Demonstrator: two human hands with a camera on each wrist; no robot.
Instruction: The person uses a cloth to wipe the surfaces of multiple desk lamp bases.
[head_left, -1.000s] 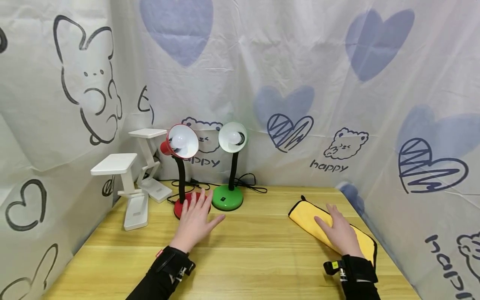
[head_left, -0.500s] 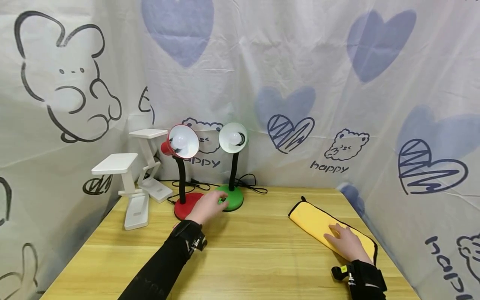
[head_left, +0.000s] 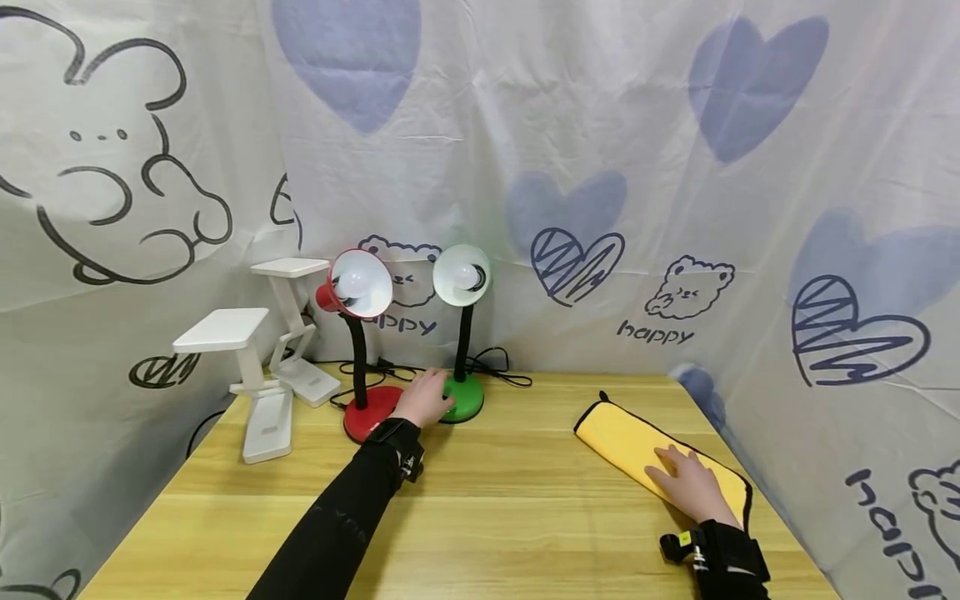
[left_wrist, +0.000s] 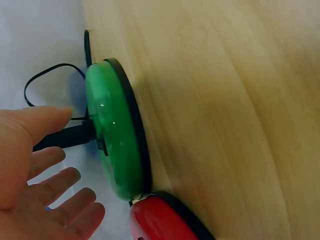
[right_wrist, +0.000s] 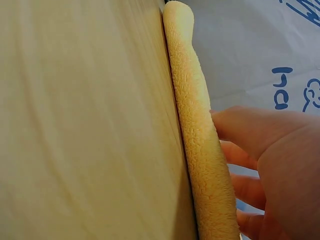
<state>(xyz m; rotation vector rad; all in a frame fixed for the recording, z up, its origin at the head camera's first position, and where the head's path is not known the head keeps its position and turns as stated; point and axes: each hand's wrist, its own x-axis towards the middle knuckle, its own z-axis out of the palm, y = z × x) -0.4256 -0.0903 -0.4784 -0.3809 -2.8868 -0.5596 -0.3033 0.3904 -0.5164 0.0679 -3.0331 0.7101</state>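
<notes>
One change is standing out: the left hand (head_left: 424, 398) is lying farther forward than half a second ago, reaching along the near left side of the green lamp (head_left: 462, 340) instead of across the front of its base. Its fingers (left_wrist: 56, 184) are holding nothing that shows; thumb and fingers are staying well apart, with the lamp's black neck appearing between them in the left wrist view. Whether any fingertip is touching the lamp, I cannot tell. The base is sitting just to the right of these fingers, while the red lamp (head_left: 359, 354) is standing to their left, its base near the wrist.

Meanwhile, the right hand (head_left: 693, 486) is hardly moving from its place of half a second ago, after coming down within the last second. Its fingers (right_wrist: 250, 192) are resting loosely spread on the folded yellow cloth (head_left: 632, 437), which is lying beneath them on the worktop (head_left: 525, 492). No curled grip is showing there.

For the work, the shift seems to be putting the lamp's neck within the left fingers' reach, with the lamp apparently not being gripped yet.
</notes>
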